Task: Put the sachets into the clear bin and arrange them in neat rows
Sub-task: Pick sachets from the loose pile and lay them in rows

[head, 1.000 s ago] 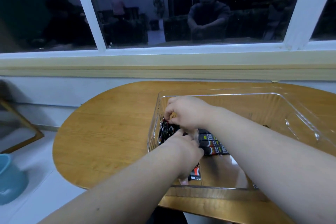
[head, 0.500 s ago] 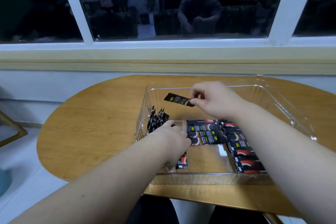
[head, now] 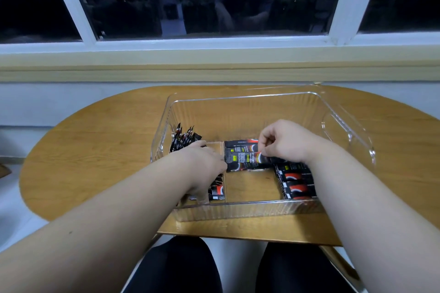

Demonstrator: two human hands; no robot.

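The sachets are black with a red-and-white swoosh and a small yellow-green mark; their white print is too blurred to read. All of them lie inside the clear bin [head: 238, 209], which sits on the wooden counter [head: 95, 150]. The right hand [head: 285, 143] pinches one sachet [head: 250, 158] by its end between thumb and curled fingers, holding it flat on the middle row of sachets [head: 240, 144]. A second row [head: 297, 185] runs toward the near wall, partly under that wrist. The left hand [head: 202, 169] is in the bin's left part, fingers bent downward over a few loose sachets [head: 217, 191], just near of an upright bundle [head: 184, 140]; whether it grips anything cannot be told. Half a second ago the right hand held its sachet in the air above the bin's far end; it has since come down onto the row, while the left hand has stayed put.
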